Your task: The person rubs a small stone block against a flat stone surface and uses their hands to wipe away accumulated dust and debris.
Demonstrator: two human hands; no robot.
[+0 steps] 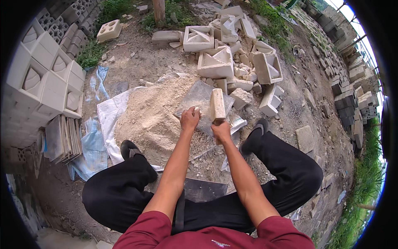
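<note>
My right hand (221, 130) grips the handle of a pale wooden mallet (217, 104), whose block-shaped head stands raised over a flat grey slab (195, 97). My left hand (190, 118) rests on that slab, fingers closed on a small pale lump of stone (196, 109). Left of the slab lies a heap of pale crushed powder (151, 118) on a white sack sheet (108, 113). I squat with both black shoes on either side of the heap.
Broken pale decorative blocks (215, 64) pile up beyond the slab. Stacked whole blocks (41, 83) line the left, with flat tiles (62, 139) leaning below them. More block stacks (352, 95) run along the right. A post (158, 10) stands at the back.
</note>
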